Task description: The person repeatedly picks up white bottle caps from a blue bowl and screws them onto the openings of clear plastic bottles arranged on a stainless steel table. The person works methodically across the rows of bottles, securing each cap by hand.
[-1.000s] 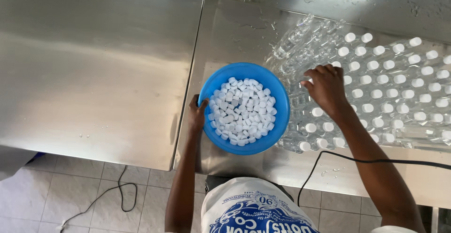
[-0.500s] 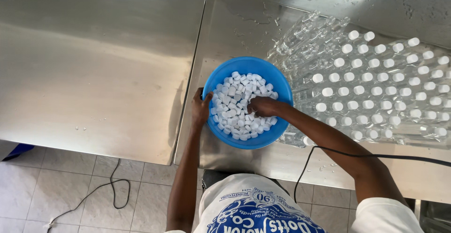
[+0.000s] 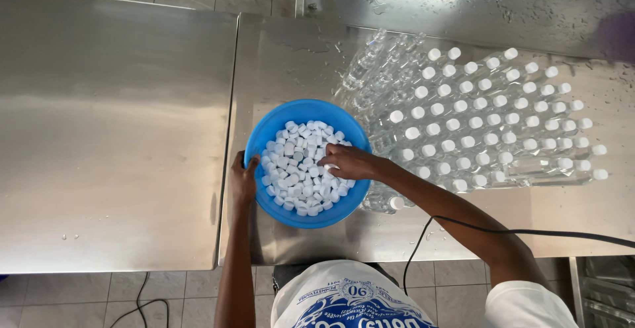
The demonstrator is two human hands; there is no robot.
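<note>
A round blue bowl [image 3: 278, 124] full of small white bottle caps [image 3: 297, 179] stands on a steel table [image 3: 291, 56]. My left hand [image 3: 243, 179] grips the bowl's left rim. My right hand [image 3: 348, 161] reaches into the bowl from the right, its fingers closed down among the caps; whether they pinch any I cannot tell. To the right stands a tight group of several clear plastic bottles [image 3: 476, 113], most with white caps on, some at the left side without.
A second steel table [image 3: 112, 129] adjoins on the left. A black cable [image 3: 476, 232] runs across the front edge near my right arm. Water drops lie on the steel behind the bottles. Tiled floor shows below the tables.
My right hand has left the bottles and moved left into the bowl of caps. My left hand has stayed on the bowl's rim.
</note>
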